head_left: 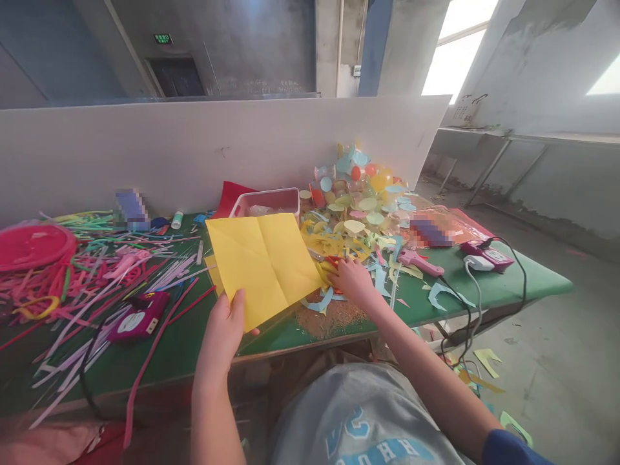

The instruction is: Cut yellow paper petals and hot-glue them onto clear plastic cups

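As seen from the head camera, while the left hand point(225, 332) pinches a creased yellow sheet point(264, 265) by its near left edge, thumb on top, the right hand point(352, 279) curls around what look like red-handled scissors point(333, 261) just beside the sheet's right corner. The sheet is held tilted over the middle of a green counter point(537, 281), a fold line running down its center. A second yellow piece point(212, 271) shows beneath its left side.

Beyond the sheet sits a pink-rimmed bin point(265, 199), with a red sheet point(230, 195) to the left of it and a white board point(194, 145) standing along the far side. Right of the bin rises a heap of clear cups, colored balls and paper disks point(363, 205); yellow scraps point(334, 242) spill from it toward the right hand, and brown crumbs point(329, 320) are scattered at the near edge.

To the right lie a pink glue gun point(420, 261), an orange packet point(448, 223) and a purple box point(491, 257) with cords hanging over the edge; paper cuttings point(487, 361) litter the floor below. To the left, pink and lilac strips point(167, 278) crowd around another purple box point(140, 316), near a round pink lid point(36, 247) and a white tube point(177, 220).
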Demonstrator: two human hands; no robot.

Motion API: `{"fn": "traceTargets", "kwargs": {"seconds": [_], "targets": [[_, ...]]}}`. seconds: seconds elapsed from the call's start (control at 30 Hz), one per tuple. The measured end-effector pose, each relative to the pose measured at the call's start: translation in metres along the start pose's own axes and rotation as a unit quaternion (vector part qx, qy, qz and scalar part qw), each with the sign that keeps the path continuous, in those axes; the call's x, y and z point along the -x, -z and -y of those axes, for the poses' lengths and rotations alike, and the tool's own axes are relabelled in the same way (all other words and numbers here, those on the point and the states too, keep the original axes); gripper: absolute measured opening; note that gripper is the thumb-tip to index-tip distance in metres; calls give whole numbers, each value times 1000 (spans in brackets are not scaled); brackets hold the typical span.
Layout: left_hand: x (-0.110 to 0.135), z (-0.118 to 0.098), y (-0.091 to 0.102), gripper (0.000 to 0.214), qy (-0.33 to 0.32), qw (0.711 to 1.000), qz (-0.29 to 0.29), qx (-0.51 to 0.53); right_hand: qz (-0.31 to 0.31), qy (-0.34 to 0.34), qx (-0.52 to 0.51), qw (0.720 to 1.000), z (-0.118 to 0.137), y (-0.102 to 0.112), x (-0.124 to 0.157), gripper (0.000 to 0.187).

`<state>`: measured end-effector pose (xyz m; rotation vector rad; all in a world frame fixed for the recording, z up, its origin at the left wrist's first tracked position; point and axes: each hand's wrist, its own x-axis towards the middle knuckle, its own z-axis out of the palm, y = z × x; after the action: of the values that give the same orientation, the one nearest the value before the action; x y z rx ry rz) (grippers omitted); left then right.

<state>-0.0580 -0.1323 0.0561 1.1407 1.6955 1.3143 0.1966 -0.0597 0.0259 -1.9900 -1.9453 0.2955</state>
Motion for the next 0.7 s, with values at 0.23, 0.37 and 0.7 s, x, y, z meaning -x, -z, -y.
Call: {"fn": "traceTargets", "kwargs": {"seconds": [0.23, 0.37, 0.7], "targets": [[-4, 1, 2, 31, 2, 998, -31, 52, 54, -10, 63, 997, 7, -1, -13, 32], [-4, 2, 0, 31, -23, 996, -35, 84, 69, -28, 45, 996, 9, 1, -20, 32], [9, -20, -2, 25, -52, 966, -135, 213, 28, -51, -182, 982, 12, 24, -15, 34]]}}
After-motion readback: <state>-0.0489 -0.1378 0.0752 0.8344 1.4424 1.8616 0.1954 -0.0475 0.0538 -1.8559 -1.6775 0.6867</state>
